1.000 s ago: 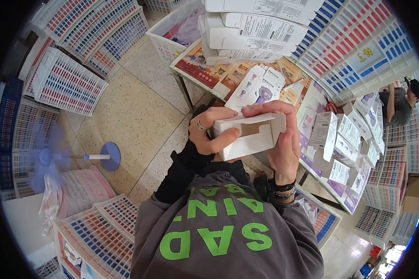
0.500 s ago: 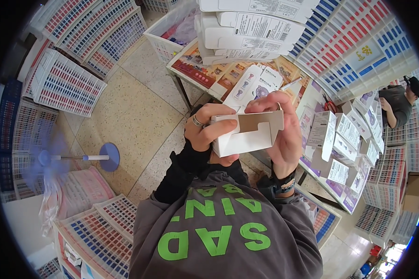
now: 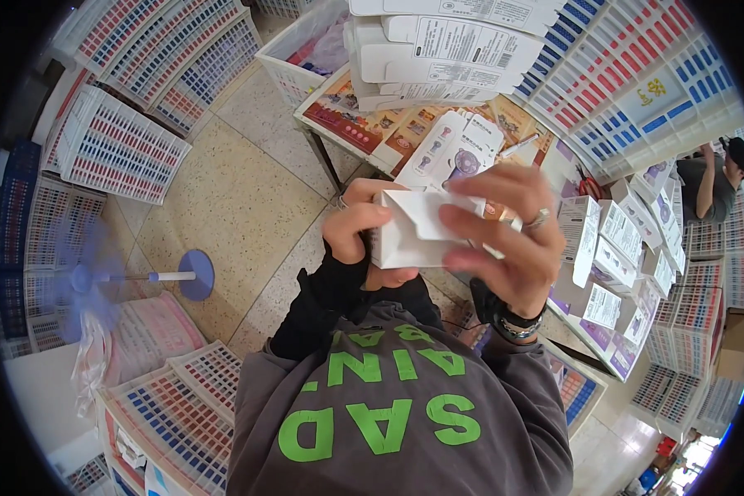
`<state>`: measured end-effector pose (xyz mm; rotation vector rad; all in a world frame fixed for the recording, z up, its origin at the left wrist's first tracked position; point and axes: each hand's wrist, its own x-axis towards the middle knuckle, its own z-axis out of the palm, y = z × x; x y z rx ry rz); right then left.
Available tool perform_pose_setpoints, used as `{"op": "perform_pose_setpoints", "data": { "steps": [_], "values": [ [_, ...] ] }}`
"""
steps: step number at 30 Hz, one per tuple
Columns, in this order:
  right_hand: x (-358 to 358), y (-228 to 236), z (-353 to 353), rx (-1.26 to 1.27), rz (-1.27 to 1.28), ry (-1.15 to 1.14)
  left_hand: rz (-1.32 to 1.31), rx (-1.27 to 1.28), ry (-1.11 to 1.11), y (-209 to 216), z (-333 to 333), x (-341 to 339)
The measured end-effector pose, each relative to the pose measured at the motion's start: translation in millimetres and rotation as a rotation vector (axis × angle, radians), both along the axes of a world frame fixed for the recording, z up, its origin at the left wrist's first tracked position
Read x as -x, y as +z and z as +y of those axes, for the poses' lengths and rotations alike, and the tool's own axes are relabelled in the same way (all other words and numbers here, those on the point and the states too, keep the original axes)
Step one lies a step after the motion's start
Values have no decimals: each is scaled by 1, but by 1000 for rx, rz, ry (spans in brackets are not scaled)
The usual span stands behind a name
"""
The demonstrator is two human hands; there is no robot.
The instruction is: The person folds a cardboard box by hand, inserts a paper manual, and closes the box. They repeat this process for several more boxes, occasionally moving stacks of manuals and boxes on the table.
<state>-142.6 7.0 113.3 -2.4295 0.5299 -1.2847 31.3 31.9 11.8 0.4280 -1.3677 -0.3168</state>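
Observation:
A small white cardboard box (image 3: pixel 403 250) is held tilted in front of my chest, its end toward me. My left hand (image 3: pixel 351 225) is closed around the box's left side, with fingers on top and thumb below. Over the box's right part, my right hand (image 3: pixel 521 236) has bent fingers near the end flaps; motion smears them, so whether they grip a flap is unclear. Just beyond the box, flat printed cartons (image 3: pixel 455 153) with a purple fan picture lie on the table (image 3: pixel 364 132).
A stack of flattened white cartons (image 3: pixel 455 62) stands at the far side of the table. Folded boxes (image 3: pixel 616 236) cluster at the right, near red-handled scissors (image 3: pixel 589 183) and a pen (image 3: pixel 519 145). Plastic crates (image 3: pixel 120 140) and a purple fan (image 3: pixel 83 279) are left. Another person (image 3: pixel 711 186) sits far right.
My right hand has moved right and turned over the box's end. The box opening that showed before is now partly covered by a flap and my fingers. The other person's arm has risen.

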Motion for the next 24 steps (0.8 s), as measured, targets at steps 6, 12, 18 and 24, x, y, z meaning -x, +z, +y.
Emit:
{"op": "perform_pose_setpoints", "data": {
  "steps": [6,12,18,24],
  "values": [
    [10,-5,2,-145,54,-39,-138,-29,-33,-2,-1,0],
    [7,-13,2,-311,136,-210,-371,-106,-93,-9,-2,-4],
    [23,-33,-1,-336,104,-236,-392,-218,-176,-17,-6,5],
    [39,-48,0,-503,58,-268,-298,-236,-225,-15,-14,28]
  ]
}}
